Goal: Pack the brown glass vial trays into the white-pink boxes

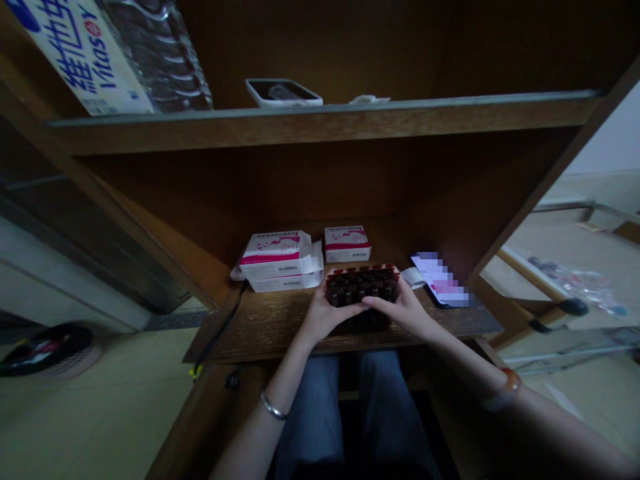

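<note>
Grip: left hand (327, 315) and right hand (403, 310) clasping a pack of dark brown glass vials (363, 287), caps up, long axis crosswise, over the wooden table (270, 330), beside pink-and-white cartons (279, 257)

Dark wooden shelf unit (320, 127) with 2 boards in dim light, pale tiled floor (95, 413) below, white wall (610, 140) at right.

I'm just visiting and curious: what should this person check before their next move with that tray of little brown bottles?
1. Left hand and right hand both on the tray of small brown vials: ok.
2. Every vial upright: cannot tell, fingers and dimness hide some.
3. Tray clear of the pink-and-white boxes: cannot tell, they sit very close.
4. Phone apart from the tray: ok.
5. Good light on the wooden desk: not ok, it is dim.
</note>
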A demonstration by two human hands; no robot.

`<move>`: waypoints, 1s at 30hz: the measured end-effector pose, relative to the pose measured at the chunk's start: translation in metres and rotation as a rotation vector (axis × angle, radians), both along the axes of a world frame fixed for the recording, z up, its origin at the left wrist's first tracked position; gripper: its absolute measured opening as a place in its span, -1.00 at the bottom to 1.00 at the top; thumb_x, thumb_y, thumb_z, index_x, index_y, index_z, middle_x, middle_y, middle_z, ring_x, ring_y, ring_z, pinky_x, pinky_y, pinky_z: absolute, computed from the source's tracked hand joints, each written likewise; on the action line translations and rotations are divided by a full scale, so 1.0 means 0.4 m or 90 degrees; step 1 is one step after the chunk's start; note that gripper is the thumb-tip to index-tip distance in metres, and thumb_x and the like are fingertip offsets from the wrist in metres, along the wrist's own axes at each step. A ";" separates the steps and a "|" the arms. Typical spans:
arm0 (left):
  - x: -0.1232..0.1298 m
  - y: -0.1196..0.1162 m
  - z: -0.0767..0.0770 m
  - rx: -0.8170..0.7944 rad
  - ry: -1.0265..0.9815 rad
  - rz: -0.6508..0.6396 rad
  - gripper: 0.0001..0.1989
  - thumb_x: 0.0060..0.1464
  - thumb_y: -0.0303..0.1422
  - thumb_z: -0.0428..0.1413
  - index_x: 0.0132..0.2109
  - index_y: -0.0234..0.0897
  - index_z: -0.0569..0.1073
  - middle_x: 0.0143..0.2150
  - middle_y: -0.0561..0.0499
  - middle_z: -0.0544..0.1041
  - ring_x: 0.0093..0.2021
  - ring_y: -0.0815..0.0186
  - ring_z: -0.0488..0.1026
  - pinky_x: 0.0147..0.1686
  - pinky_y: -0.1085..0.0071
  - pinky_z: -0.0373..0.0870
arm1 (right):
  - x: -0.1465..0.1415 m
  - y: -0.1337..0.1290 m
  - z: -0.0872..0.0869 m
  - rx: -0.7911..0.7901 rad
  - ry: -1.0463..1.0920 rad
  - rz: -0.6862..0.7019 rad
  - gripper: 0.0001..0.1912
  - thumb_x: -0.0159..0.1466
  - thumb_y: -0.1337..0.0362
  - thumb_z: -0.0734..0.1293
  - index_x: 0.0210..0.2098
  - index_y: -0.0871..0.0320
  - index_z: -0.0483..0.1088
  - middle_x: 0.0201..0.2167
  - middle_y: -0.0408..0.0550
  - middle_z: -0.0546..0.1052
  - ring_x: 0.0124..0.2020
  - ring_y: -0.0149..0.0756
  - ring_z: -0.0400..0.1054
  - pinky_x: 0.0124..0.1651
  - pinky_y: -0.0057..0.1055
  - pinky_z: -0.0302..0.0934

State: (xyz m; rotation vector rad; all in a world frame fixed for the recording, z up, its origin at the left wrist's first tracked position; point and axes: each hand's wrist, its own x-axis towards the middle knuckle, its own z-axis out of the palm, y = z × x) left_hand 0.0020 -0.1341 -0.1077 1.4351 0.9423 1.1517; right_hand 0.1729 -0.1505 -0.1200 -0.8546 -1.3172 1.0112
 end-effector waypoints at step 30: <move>-0.095 -0.036 0.164 0.686 0.415 0.015 -0.24 0.16 -0.47 0.14 0.41 0.00 0.04 0.51 -0.13 -0.10 0.49 0.02 -0.12 0.37 -0.08 0.00 | -0.010 -0.055 0.248 -0.279 0.144 0.030 -0.48 0.00 0.11 0.57 -0.09 0.16 0.51 -0.07 0.05 0.63 -0.06 -0.08 0.55 -0.06 -0.29 0.45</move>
